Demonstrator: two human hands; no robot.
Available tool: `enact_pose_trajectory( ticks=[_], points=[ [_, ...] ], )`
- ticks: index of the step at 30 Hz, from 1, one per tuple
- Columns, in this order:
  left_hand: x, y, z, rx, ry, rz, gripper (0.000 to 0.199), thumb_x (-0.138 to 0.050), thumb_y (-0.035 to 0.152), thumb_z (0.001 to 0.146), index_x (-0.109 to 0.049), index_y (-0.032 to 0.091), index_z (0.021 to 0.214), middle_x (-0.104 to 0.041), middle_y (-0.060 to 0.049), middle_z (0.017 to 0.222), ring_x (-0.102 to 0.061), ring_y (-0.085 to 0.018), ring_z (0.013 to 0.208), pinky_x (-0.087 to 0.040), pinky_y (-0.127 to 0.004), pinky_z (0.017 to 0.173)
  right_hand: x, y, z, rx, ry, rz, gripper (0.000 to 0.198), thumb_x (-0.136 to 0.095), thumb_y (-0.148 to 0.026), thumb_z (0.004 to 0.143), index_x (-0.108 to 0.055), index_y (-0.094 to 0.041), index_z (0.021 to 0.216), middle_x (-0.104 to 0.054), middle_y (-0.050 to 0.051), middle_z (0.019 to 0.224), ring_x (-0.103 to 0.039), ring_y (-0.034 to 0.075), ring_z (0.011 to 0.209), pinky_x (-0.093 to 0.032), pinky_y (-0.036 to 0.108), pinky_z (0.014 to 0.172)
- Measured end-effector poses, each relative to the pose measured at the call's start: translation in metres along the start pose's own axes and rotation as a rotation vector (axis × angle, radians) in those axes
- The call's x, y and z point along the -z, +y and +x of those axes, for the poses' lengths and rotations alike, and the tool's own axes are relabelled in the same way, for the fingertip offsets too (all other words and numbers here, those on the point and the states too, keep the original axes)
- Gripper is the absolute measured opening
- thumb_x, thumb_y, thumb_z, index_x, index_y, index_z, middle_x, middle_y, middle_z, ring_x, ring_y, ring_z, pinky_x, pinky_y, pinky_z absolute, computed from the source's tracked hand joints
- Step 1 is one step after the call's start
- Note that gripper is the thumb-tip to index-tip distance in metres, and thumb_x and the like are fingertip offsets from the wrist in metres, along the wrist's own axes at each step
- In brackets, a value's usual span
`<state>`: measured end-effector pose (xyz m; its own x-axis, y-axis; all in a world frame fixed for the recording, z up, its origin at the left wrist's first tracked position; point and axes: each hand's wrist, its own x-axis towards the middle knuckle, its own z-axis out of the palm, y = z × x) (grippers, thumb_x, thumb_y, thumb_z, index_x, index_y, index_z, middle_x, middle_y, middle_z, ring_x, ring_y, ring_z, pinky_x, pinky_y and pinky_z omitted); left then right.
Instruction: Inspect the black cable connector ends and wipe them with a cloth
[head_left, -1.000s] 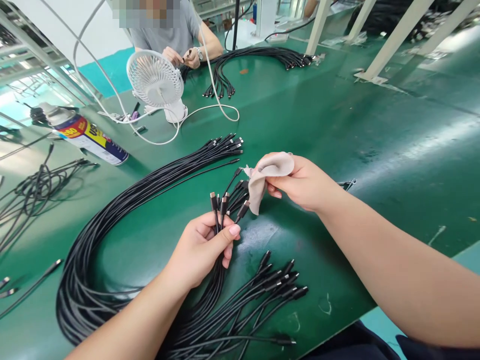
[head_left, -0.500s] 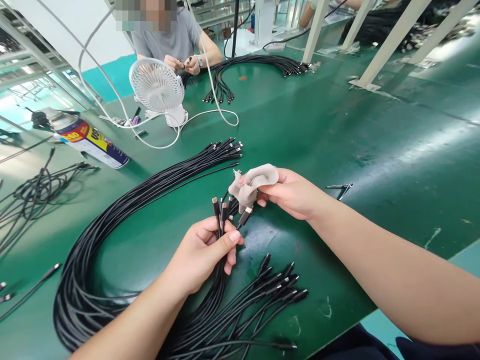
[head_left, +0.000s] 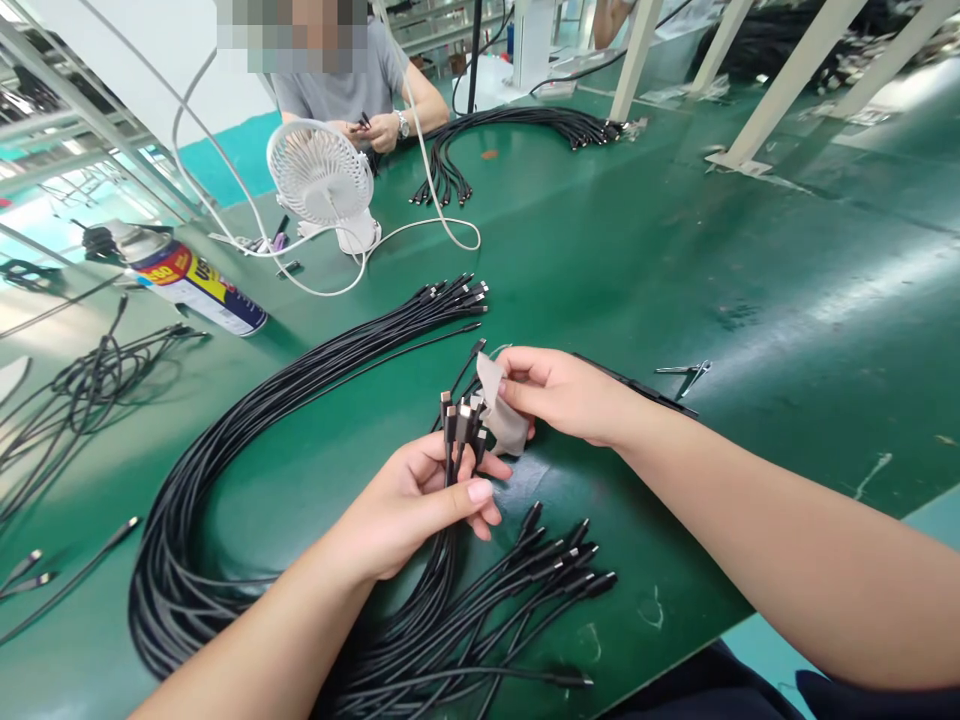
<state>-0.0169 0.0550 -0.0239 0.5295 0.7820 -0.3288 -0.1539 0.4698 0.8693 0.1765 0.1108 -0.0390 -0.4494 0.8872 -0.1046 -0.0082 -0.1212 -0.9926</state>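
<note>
My left hand (head_left: pixel 431 495) is closed around several black USB cables (head_left: pixel 442 570), their metal-tipped plugs pointing up past my fingers. Beside those plugs, my right hand (head_left: pixel 555 395) pinches a crumpled grey-beige cloth (head_left: pixel 504 420). The cloth touches or nearly touches the plugs; exactly where is hidden. A thick bundle of black cables (head_left: pixel 247 440) curves around on the left, with one set of ends lying beyond my hands. More loose cable ends (head_left: pixel 562 570) fan out on the table at the near right.
A spray can (head_left: pixel 199 285) and a small white fan (head_left: pixel 321 175) stand on the green table (head_left: pixel 675 250). Tangled cables (head_left: pixel 97 385) lie at left, tweezers (head_left: pixel 686 378) at right. Across the table a person (head_left: pixel 337 90) handles something small and dark near another cable bundle (head_left: pixel 532 120).
My right hand has turned and brought the cloth down against or close to the plugs. The plugs in my left hand are now bunched more tightly together.
</note>
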Motion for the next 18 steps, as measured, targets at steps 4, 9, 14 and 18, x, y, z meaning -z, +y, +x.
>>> enact_pose_trajectory(
  ticks=[4, 9, 14, 18],
  points=[
    [0.0009, -0.0022, 0.0009, 0.019, -0.010, -0.008, 0.020, -0.078, 0.021, 0.072, -0.061, 0.014, 0.079, -0.070, -0.004, 0.092, -0.067, -0.011, 0.063, -0.057, -0.022, 0.056, -0.0026, 0.0025, -0.0024, -0.086, -0.193, -0.130, 0.023, -0.061, -0.039, 0.083, -0.057, -0.016, 0.081, -0.060, -0.001, 0.070, -0.052, 0.010, 0.056, -0.045, 0.023, 0.049],
    [0.0006, -0.0051, 0.0016, 0.029, -0.017, 0.027, 0.023, -0.077, 0.020, 0.073, -0.064, 0.014, 0.092, -0.070, -0.005, 0.092, -0.068, -0.011, 0.065, -0.057, -0.022, 0.056, -0.0067, 0.0030, -0.0060, -0.076, -0.351, -0.113, 0.020, -0.059, -0.034, 0.084, -0.064, -0.015, 0.087, -0.060, -0.001, 0.068, -0.052, 0.010, 0.057, -0.043, 0.023, 0.054],
    [-0.0013, -0.0026, 0.0042, -0.030, 0.152, 0.130, 0.024, -0.077, 0.023, 0.073, -0.055, 0.015, 0.080, -0.065, 0.001, 0.073, -0.066, -0.012, 0.056, -0.056, -0.022, 0.049, -0.0050, -0.0001, -0.0041, 0.005, -0.248, -0.129, 0.015, -0.053, -0.026, 0.086, -0.063, -0.016, 0.084, -0.063, 0.000, 0.071, -0.053, 0.010, 0.058, -0.041, 0.023, 0.053],
    [-0.0017, 0.0003, 0.0067, -0.058, 0.202, 0.181, 0.025, -0.075, 0.028, 0.075, -0.053, 0.016, 0.079, -0.059, 0.005, 0.061, -0.062, -0.010, 0.048, -0.053, -0.021, 0.046, -0.0088, -0.0048, -0.0058, 0.137, -0.080, -0.428, 0.018, -0.046, -0.017, 0.088, -0.062, -0.017, 0.079, -0.064, 0.001, 0.076, -0.056, 0.012, 0.067, -0.043, 0.026, 0.065]
  ],
)
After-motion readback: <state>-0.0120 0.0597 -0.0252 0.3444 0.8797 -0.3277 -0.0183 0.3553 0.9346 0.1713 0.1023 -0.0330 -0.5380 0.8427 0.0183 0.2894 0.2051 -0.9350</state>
